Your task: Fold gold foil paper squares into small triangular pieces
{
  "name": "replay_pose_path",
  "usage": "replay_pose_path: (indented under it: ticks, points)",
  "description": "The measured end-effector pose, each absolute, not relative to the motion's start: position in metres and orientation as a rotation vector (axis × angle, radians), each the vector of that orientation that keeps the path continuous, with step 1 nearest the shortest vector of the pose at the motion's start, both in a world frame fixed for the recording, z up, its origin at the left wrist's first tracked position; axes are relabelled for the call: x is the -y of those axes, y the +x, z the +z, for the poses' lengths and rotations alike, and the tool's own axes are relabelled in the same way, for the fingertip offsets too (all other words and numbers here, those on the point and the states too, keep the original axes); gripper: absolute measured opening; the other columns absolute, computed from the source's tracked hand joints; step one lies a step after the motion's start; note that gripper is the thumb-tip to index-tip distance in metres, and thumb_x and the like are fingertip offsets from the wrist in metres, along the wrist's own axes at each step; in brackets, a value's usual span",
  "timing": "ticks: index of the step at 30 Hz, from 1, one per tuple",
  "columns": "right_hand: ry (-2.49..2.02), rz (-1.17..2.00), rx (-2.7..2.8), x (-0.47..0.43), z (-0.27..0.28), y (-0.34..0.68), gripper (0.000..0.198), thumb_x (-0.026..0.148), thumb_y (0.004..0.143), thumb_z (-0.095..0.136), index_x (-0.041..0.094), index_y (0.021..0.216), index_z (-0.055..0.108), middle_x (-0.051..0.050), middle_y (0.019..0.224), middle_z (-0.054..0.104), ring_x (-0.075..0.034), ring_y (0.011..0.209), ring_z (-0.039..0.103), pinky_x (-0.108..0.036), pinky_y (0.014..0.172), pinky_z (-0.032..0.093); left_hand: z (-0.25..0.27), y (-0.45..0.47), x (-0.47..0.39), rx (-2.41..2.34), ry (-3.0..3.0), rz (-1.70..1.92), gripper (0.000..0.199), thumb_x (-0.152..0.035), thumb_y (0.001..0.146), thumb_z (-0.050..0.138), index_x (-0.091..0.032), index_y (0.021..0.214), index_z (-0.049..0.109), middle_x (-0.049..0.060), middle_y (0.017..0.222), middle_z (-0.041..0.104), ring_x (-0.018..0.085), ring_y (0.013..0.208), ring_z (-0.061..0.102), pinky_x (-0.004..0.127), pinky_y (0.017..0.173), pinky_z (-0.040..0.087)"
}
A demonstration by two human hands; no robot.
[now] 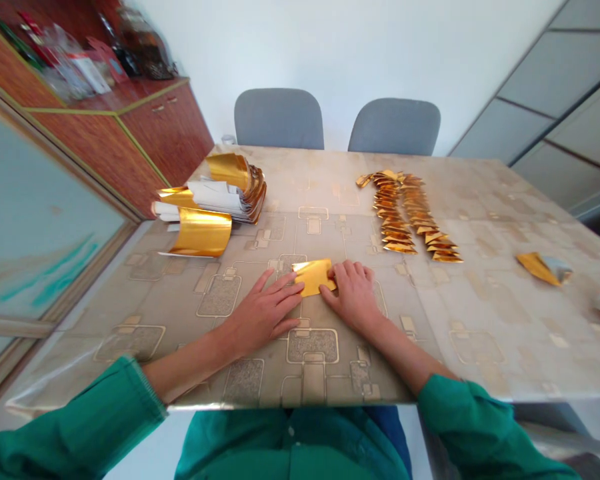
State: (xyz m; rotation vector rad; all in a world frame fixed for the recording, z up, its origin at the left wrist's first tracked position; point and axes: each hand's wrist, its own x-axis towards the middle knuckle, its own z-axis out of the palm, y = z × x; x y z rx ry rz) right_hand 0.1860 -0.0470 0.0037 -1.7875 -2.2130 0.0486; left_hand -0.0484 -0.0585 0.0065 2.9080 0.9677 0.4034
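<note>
A small rectangle of gold foil paper (314,277) lies on the table in front of me. My left hand (267,308) rests flat with its fingers stretched, fingertips touching the paper's left edge. At the paper's right edge, my right hand (354,293) is closed, the thumb and curled fingers gripping that side. To the left is a stack of gold and white foil sheets (220,200), with one curled gold sheet (203,232) at its near side. Two rows of folded gold foil pieces (391,210) stand at the back right.
The table (460,300) has a patterned plastic cover. A crumpled gold piece of paper (539,268) lies at the right. Two grey chairs (279,119) stand behind the far edge. A wooden cabinet (160,133) with bags and a jar is at the left.
</note>
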Motion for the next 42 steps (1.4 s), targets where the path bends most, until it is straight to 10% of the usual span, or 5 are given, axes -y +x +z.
replay_pose_path:
  ticks: [10, 32, 42]
  points:
    - [-1.852, 0.096, 2.237, 0.044, 0.005, 0.209, 0.027, 0.039, 0.087, 0.066, 0.022, 0.107, 0.059, -0.008, 0.106, 0.062, -0.027, 0.1, 0.053, -0.04, 0.086, 0.033, 0.011, -0.024, 0.042, -1.067, 2.91, 0.425, 0.019, -0.027, 0.096, 0.058, -0.022, 0.112, 0.066, 0.004, 0.096, 0.068, 0.023, 0.098, 0.061, 0.051, 0.108, 0.035]
    - [-1.237, 0.396, 2.5, 0.038, 0.024, 0.214, 0.009, 0.026, 0.094, 0.061, 0.022, 0.099, 0.067, -0.003, 0.099, 0.067, -0.019, 0.097, 0.054, -0.034, 0.09, 0.034, 0.007, -0.026, 0.032, -1.114, 2.772, 0.803, 0.021, -0.014, 0.093, 0.049, -0.019, 0.079, 0.064, -0.001, 0.077, 0.068, 0.012, 0.073, 0.061, 0.042, 0.109, 0.04]
    - [-1.209, 0.621, 2.414, 0.036, 0.022, 0.22, 0.018, 0.031, 0.099, 0.052, 0.022, 0.095, 0.067, 0.0, 0.085, 0.068, -0.017, 0.085, 0.057, -0.033, 0.083, 0.035, 0.006, -0.027, 0.031, -1.119, 2.575, 0.723, 0.009, -0.025, 0.093, 0.058, -0.019, 0.096, 0.064, 0.003, 0.093, 0.071, 0.02, 0.09, 0.062, 0.041, 0.097, 0.046]
